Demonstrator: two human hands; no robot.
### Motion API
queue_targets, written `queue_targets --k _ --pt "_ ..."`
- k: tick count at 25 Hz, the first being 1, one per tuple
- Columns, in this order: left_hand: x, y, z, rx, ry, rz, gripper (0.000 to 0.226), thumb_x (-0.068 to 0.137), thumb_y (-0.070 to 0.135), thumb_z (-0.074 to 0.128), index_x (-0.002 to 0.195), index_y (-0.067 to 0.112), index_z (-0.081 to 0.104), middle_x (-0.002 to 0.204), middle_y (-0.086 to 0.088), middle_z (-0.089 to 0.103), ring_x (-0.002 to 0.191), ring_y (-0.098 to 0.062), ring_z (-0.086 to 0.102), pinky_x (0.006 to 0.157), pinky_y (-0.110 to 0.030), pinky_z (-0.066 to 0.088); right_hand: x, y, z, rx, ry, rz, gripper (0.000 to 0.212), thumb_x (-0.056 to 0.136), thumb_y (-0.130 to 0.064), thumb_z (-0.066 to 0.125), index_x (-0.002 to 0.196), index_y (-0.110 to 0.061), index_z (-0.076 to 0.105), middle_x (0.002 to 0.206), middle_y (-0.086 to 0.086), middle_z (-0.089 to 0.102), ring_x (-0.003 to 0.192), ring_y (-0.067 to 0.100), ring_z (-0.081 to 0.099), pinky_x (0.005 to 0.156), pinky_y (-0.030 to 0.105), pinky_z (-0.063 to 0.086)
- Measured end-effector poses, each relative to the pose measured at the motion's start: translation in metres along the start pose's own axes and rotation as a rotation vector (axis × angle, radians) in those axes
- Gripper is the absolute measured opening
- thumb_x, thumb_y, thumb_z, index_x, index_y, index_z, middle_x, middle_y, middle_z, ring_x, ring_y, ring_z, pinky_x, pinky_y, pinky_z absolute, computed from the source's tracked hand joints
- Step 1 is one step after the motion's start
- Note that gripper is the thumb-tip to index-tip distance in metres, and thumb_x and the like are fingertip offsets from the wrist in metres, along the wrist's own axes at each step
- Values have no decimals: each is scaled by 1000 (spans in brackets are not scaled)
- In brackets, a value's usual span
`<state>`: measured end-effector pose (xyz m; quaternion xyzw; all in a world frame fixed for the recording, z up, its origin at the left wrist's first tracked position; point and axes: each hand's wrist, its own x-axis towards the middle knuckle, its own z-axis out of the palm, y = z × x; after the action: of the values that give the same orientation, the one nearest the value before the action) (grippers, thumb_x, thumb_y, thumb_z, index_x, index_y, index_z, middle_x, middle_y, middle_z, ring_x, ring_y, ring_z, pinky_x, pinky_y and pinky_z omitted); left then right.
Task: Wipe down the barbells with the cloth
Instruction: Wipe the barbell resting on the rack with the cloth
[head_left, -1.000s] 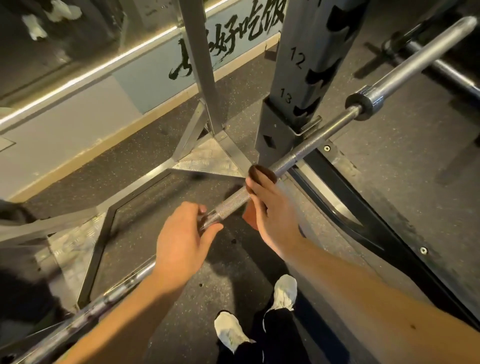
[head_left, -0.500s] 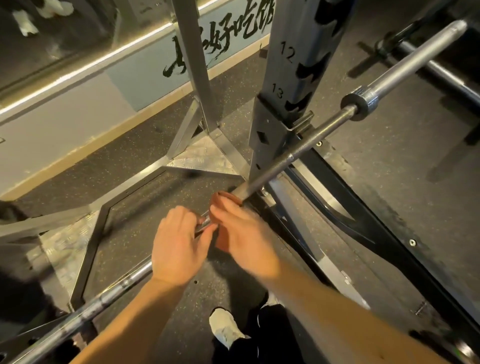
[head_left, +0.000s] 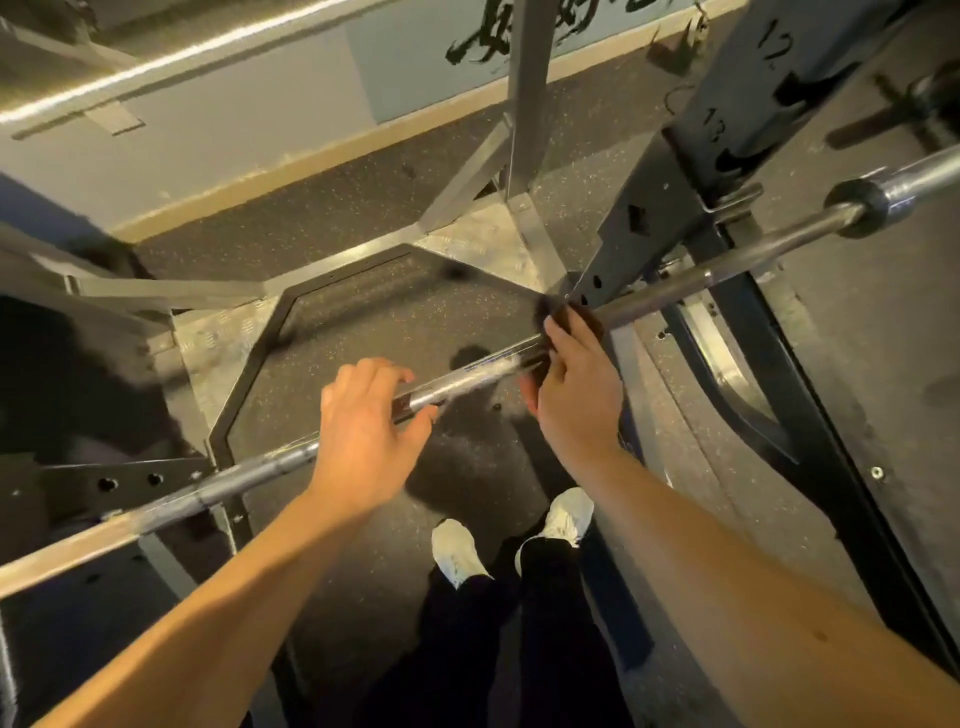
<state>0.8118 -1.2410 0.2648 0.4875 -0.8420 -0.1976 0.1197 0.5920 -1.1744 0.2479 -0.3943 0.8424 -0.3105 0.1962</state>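
Observation:
A steel barbell (head_left: 670, 288) runs from lower left to upper right and rests in the rack hook by the numbered upright. My left hand (head_left: 363, 436) lies over the bar near its middle, fingers curled on it. About a hand's width to the right, my right hand (head_left: 576, 384) wraps a dark reddish-brown cloth (head_left: 556, 314) around the bar. Most of the cloth is hidden under my fingers; an edge shows above and below the hand. Bare knurled bar (head_left: 467, 376) shows between the two hands.
The dark rack upright (head_left: 722, 156) numbered 12 and 13 stands just behind the bar at right. A grey post (head_left: 530, 93) with a chequer-plate foot stands farther back. A black floor frame (head_left: 810, 415) runs along the right. My white shoes (head_left: 457, 551) are below on rubber flooring.
My right hand with the cloth slid left along the bar to my left hand, then back right, opening a gap between the hands. My left hand stays on the bar. The view shifted left.

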Motion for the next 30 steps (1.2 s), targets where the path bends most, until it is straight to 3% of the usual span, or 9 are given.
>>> queue_targets --k 3,6,8,13,15,18,25,30 --pt "-25 -22 -8 -8 -7 -92 25 90 27 76 109 15 66 107 1 56 99 -19 45 84 -33 28 -26 -21 16 42 -92 -39 37 100 -4 59 136 -6 63 149 7 55 137 24 53 114 44 45" --pt "-31 -19 -11 -10 19 -103 18 91 27 74 104 17 66 103 4 55 98 -15 43 84 -31 27 -39 -37 17 22 -247 -122 38 102 -7 58 140 -9 59 153 5 51 142 20 47 122 37 31" --pt "-30 -16 -9 13 23 -100 17 92 26 72 105 17 66 104 2 56 100 -17 45 86 -31 28 -31 -31 5 -61 -299 -189 39 104 -14 56 142 -14 58 154 3 49 143 20 45 120 29 24" --pt "-36 -16 -5 22 41 -154 21 91 25 71 109 16 65 110 -2 57 106 -24 47 89 -36 31 -14 -24 -22 -114 -140 79 42 107 -19 52 148 -18 52 160 1 42 147 22 40 119 38 32" --pt "-39 -14 -8 11 32 -175 24 91 23 71 112 16 65 115 -4 56 111 -26 46 91 -38 31 -27 -41 -12 -94 -209 73 46 107 -17 51 153 -17 46 165 2 32 151 23 31 121 37 27" --pt "-45 -11 -17 19 32 -205 30 91 23 71 119 15 64 122 -5 55 116 -27 44 96 -39 31 -51 -56 -7 40 -289 55 50 106 -15 50 155 -19 41 164 0 34 152 20 29 125 36 22" --pt "-67 -6 -30 56 15 -313 34 93 25 68 124 13 61 126 -9 54 119 -29 44 99 -43 35 -74 -58 -37 75 -427 90 51 105 -17 53 154 -23 42 154 1 45 144 23 41 119 48 37" --pt "-76 8 -30 62 -54 -372 42 92 29 67 129 12 58 132 -10 50 121 -30 44 102 -44 38 -83 -70 -57 166 -568 73 51 105 -13 46 155 -22 40 153 2 45 142 22 41 118 36 35"
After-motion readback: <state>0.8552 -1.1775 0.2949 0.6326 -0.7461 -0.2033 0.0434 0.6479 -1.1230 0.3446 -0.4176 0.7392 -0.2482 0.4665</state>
